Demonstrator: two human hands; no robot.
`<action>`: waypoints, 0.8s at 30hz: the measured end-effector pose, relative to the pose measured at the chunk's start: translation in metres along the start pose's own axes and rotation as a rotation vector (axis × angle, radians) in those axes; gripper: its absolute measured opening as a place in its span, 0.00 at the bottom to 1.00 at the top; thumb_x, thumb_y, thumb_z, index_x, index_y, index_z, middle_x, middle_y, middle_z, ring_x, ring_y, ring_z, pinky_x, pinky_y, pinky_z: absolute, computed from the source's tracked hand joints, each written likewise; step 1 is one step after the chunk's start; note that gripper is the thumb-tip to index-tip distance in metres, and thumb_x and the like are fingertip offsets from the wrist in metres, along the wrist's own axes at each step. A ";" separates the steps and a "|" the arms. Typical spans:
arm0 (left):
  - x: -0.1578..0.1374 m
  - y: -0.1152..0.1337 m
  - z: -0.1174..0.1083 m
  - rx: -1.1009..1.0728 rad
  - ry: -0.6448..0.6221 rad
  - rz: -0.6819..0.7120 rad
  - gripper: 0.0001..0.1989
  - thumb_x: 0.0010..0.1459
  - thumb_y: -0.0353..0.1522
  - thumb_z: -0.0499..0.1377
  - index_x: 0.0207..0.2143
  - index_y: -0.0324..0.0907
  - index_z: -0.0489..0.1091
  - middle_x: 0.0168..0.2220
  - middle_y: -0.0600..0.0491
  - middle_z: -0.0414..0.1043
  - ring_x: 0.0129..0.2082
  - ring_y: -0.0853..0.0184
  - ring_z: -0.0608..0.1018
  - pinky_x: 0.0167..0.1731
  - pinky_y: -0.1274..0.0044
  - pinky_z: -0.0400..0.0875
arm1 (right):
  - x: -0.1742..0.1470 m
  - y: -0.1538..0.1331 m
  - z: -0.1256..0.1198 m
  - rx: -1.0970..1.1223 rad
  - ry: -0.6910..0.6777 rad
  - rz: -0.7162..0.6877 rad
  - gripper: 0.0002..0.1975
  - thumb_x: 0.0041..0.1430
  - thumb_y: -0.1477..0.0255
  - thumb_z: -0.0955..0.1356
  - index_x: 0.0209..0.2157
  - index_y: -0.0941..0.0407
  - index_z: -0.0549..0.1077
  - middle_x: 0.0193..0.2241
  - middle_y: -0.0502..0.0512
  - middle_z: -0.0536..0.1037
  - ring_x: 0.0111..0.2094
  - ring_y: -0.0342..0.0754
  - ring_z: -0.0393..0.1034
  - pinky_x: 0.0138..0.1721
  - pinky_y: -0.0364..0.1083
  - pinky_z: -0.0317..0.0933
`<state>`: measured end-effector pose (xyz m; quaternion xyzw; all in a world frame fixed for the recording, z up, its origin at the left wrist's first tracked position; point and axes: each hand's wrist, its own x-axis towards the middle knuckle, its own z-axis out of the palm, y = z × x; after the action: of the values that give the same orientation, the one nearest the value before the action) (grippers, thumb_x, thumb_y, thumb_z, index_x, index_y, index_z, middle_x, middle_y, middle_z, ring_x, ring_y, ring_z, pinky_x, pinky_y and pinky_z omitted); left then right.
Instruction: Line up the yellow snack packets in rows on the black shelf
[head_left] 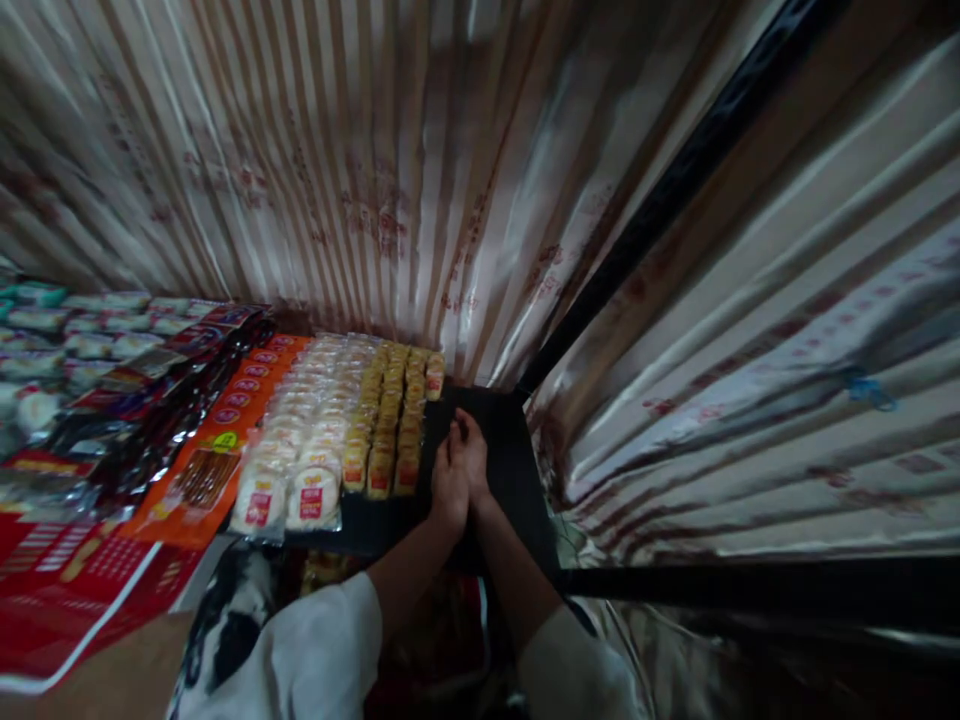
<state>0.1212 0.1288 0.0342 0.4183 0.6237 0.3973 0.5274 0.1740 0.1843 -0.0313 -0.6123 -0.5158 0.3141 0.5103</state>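
Observation:
My left hand (449, 486) and my right hand (475, 462) are together, palm against palm, over the bare end of a black shelf (517, 450). Their fingers point away from me and look mostly stretched out, the right ones bending slightly at the tips. Nothing shows in either hand, though the space between the palms is hidden. Just left of them stand rows of small yellow-wrapped packs (384, 430). Beyond those lie rows of round white cakes in clear wrappers (313, 497).
Orange snack packets (225, 410), dark shiny packets (176, 400) and several white packs (97, 325) fill the left. A black post (660, 190) slants up at the right. Printed pleated sheeting (360, 180) hangs behind. A red printed panel (60, 590) is at lower left.

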 end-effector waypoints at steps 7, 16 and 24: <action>-0.104 -0.047 -0.026 -0.037 -0.110 0.029 0.19 0.61 0.41 0.43 0.47 0.41 0.65 0.46 0.48 0.70 0.46 0.66 0.72 0.47 0.76 0.64 | -0.110 -0.019 -0.033 0.125 -0.039 0.026 0.19 0.56 0.65 0.60 0.46 0.57 0.69 0.45 0.59 0.73 0.39 0.48 0.71 0.38 0.46 0.66; -0.159 -0.104 -0.074 0.241 -0.418 0.037 0.20 0.59 0.41 0.44 0.35 0.39 0.70 0.35 0.49 0.74 0.36 0.65 0.74 0.39 0.76 0.66 | -0.217 -0.002 -0.055 -0.140 -0.280 0.023 0.15 0.57 0.70 0.58 0.38 0.55 0.74 0.35 0.55 0.77 0.35 0.47 0.72 0.39 0.46 0.65; -0.121 -0.145 -0.099 0.654 -0.268 -0.125 0.16 0.56 0.29 0.47 0.43 0.40 0.70 0.46 0.45 0.71 0.48 0.64 0.71 0.50 0.75 0.61 | -0.209 0.028 -0.019 -0.606 -0.501 -0.059 0.22 0.54 0.79 0.60 0.50 0.56 0.69 0.50 0.59 0.71 0.53 0.53 0.62 0.55 0.51 0.55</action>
<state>0.0201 -0.0390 -0.0493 0.5742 0.6676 0.0855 0.4661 0.1438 -0.0191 -0.0825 -0.6244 -0.7111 0.2726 0.1735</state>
